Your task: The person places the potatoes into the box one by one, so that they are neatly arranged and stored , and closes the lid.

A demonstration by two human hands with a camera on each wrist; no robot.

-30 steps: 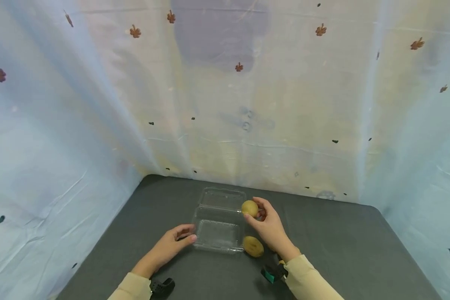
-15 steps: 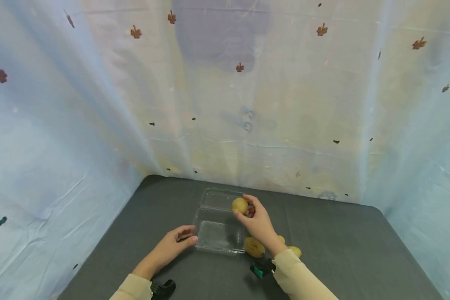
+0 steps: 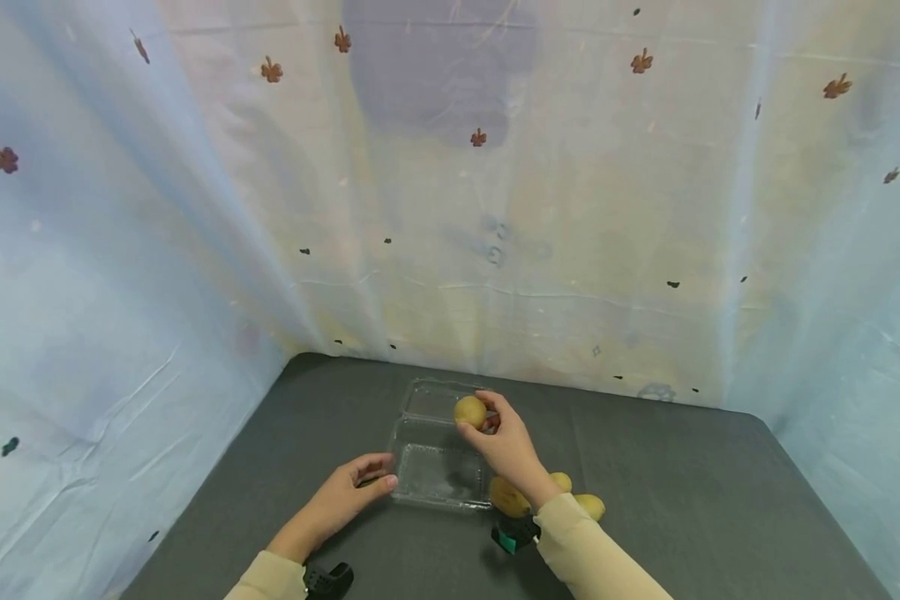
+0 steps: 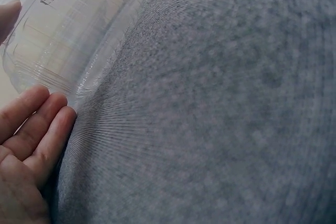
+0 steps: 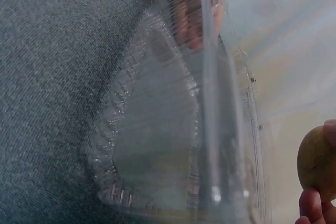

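Observation:
Thumb and fingers of my right hand (image 3: 506,437) pinch a small yellow-brown potato (image 3: 470,412), raised over the back right of a clear plastic clamshell box (image 3: 431,502). In the right wrist view the potato (image 5: 316,163) shows smooth and oval beside the box (image 5: 152,114), partly cut off by the frame's edge. My left hand (image 3: 345,496) rests at the box's left side. Its fingers (image 4: 50,121) lie nearly straight against the clear wall in the left wrist view, with the thumb up by the rim. The lid (image 3: 435,398) lies folded back, away from me.
Several more potatoes lie right of the box: a browner one (image 3: 507,496) close to its front right corner, and yellow ones (image 3: 591,506) partly behind the right forearm. The dark grey tabletop (image 3: 682,492) ends at a patterned curtain (image 3: 420,317).
My right hand has carried the potato leftward from the box's right edge to over the box. More potatoes now show beside the forearm. The left hand has stayed at the box's side.

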